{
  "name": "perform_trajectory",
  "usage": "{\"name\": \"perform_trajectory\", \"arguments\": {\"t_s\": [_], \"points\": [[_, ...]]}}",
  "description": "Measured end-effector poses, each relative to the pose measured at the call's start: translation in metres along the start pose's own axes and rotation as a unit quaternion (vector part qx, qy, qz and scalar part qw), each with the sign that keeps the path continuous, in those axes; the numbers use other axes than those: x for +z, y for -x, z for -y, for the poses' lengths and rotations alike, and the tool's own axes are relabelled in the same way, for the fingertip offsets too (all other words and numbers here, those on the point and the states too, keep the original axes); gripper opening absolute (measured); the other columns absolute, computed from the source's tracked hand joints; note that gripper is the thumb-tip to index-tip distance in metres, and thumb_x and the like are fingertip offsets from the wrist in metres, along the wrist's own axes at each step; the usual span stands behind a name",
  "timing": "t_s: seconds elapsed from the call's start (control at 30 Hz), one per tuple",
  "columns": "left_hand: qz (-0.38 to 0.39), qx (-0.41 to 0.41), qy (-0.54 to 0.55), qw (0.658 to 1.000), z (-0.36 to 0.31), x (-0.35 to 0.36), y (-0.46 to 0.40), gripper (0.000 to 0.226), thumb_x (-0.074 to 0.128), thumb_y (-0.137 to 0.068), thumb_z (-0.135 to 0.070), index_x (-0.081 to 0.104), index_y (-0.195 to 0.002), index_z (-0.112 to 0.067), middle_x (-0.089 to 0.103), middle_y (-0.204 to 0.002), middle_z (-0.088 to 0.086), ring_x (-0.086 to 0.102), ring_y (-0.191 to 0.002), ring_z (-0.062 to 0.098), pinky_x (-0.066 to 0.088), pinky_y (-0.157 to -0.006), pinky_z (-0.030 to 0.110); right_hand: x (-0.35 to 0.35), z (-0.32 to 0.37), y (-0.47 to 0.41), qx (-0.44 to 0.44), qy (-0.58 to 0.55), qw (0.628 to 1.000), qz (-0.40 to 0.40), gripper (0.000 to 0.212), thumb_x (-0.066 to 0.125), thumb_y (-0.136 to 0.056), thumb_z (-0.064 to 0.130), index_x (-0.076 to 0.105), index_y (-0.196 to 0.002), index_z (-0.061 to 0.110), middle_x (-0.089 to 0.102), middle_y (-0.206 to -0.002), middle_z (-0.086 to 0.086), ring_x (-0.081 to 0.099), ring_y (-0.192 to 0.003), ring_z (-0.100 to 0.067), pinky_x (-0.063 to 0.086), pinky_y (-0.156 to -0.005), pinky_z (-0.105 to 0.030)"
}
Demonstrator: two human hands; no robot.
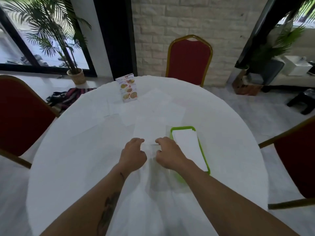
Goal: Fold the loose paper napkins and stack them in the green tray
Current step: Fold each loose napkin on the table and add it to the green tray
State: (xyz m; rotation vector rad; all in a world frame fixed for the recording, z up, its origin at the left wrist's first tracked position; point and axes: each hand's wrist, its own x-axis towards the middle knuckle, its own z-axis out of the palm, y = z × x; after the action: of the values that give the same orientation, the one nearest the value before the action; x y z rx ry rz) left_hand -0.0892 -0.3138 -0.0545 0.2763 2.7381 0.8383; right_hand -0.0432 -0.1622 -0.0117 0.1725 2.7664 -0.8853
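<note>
A white paper napkin (150,130) lies flat on the round table in front of me. My left hand (133,153) and my right hand (167,153) both pinch its near edge, fingers curled, close together. Right of my right hand stands the green tray (182,128), long and narrow, holding a stack of folded white napkins (189,147). My right forearm covers the tray's near end. Several more loose napkins (167,106) lie spread over the far half of the table, hard to tell from the white cloth.
A white cloth covers the round table (68,159). A menu card (127,87) stands at the far edge. Red chairs stand at the far side (189,60), left (20,116) and right (296,159). A potted palm (75,75) and a bag (68,97) sit on the floor.
</note>
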Motion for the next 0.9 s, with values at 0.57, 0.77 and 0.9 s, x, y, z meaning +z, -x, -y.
{"name": "perform_trajectory", "arguments": {"t_s": [0.57, 0.77, 0.9], "points": [[0.114, 0.141, -0.224, 0.958, 0.072, 0.019, -0.043, 0.063, 0.032, -0.095, -0.033, 0.007, -0.152, -0.021, -0.005, -0.162, 0.002, -0.004, -0.149, 0.021, 0.005, -0.119, 0.054, 0.076, 0.000, -0.018, 0.131, 0.026, 0.991, 0.011, 0.073, 0.054, -0.081, 0.016, 0.029, -0.150, 0.014, 0.031, -0.149, -0.005, 0.031, -0.137, -0.027, 0.031, -0.113, -0.036], [0.109, 0.160, -0.203, 0.960, 0.100, 0.004, 0.004, 0.061, 0.034, -0.094, -0.027, 0.012, -0.151, -0.025, -0.002, -0.162, -0.002, -0.003, -0.149, 0.018, 0.003, -0.120, 0.048, 0.071, 0.011, -0.018, 0.162, -0.012, 0.986, -0.025, 0.074, 0.052, -0.080, 0.015, 0.029, -0.150, 0.016, 0.027, -0.150, -0.008, 0.029, -0.138, -0.030, 0.032, -0.110, -0.039], [0.101, 0.168, -0.176, 0.965, 0.120, -0.006, 0.035, 0.064, 0.038, -0.088, -0.018, 0.022, -0.149, -0.030, 0.007, -0.161, -0.009, 0.003, -0.148, 0.011, 0.000, -0.121, 0.038, 0.076, 0.010, -0.017, 0.165, -0.013, 0.986, -0.015, 0.070, 0.049, -0.080, 0.015, 0.032, -0.147, 0.021, 0.030, -0.148, -0.008, 0.032, -0.135, -0.031, 0.034, -0.109, -0.040]]}}
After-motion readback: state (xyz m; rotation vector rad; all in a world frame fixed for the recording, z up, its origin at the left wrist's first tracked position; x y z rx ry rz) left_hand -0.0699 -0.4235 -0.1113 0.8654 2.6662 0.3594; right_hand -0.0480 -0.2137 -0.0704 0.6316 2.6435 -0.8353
